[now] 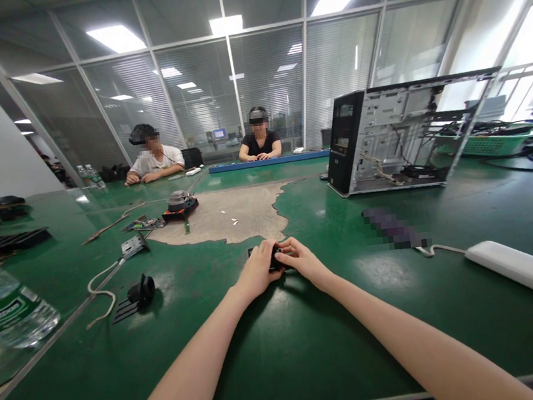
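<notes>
The left hand (258,270) is curled around a small black part (275,260), its fingers closed on it, and the right hand (301,258) pinches the same part between thumb and fingertips. The part sits between the two hands, over the middle of the desk (284,352); it looks dark and compact, but the fingers cover most of it, so its full shape cannot be told. Green desktop spreads between the forearms, down to the pale near edge. Just beyond the hands, a worn beige patch (229,214) with a ragged border begins. To the left, well apart, a black pronged piece (143,292) lies short of a bottle (12,312); to the right, a white power strip (525,270) slants toward the desk's side. Farther right stands an open computer case (397,140).
</notes>
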